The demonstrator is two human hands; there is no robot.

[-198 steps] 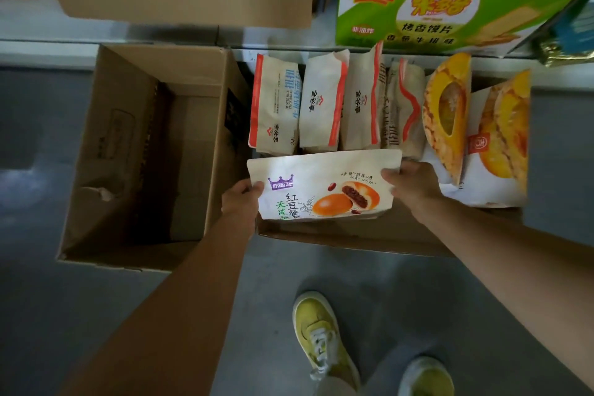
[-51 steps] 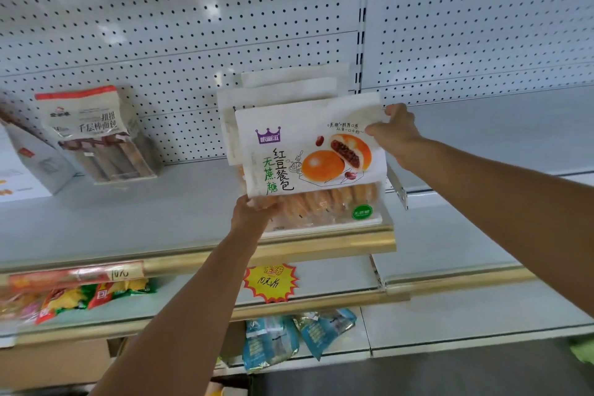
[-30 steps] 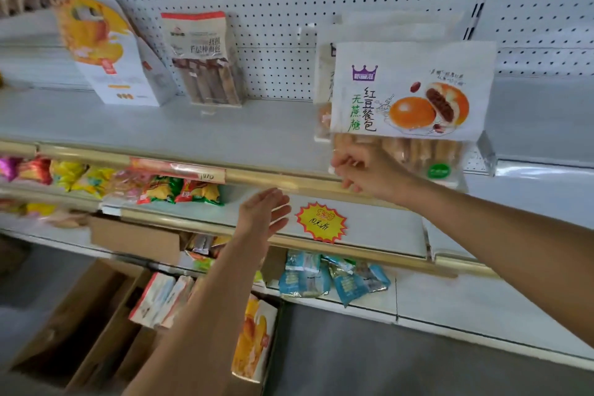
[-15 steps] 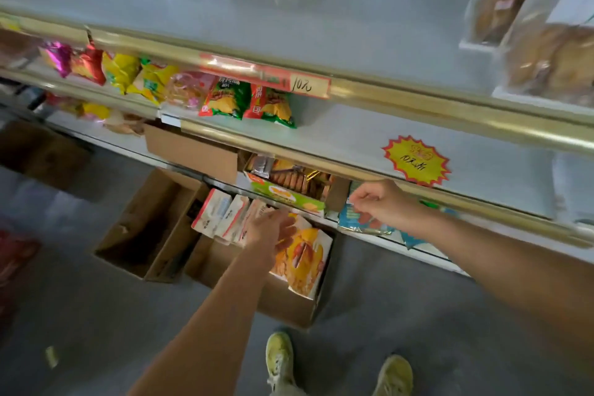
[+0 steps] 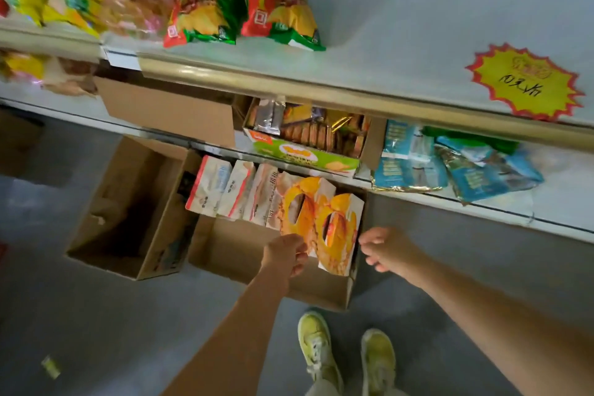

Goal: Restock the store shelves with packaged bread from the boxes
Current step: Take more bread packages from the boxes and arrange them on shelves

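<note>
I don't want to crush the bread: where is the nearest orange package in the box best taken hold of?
Probably by its two side edges near the top, from above. The nearest orange package stands upright at the right end of the cardboard box, its edges exposed, with the left hand and right hand already on either side.

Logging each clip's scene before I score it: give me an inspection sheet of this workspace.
Surface: grey floor; grey shelves with a brass-coloured rail.
Job's things: open bread box on the floor, holding white packs and orange packs; empty box beside it.
Clutter: small scrap on the floor.
Hands: left hand touching an orange pack's edge, grip unclear; right hand loosely curled beside the packs, holding nothing.
Cables: nothing seen.
Surroundings: chip bags, yellow price star, biscuit carton, blue packets, yellow shoes.
</note>
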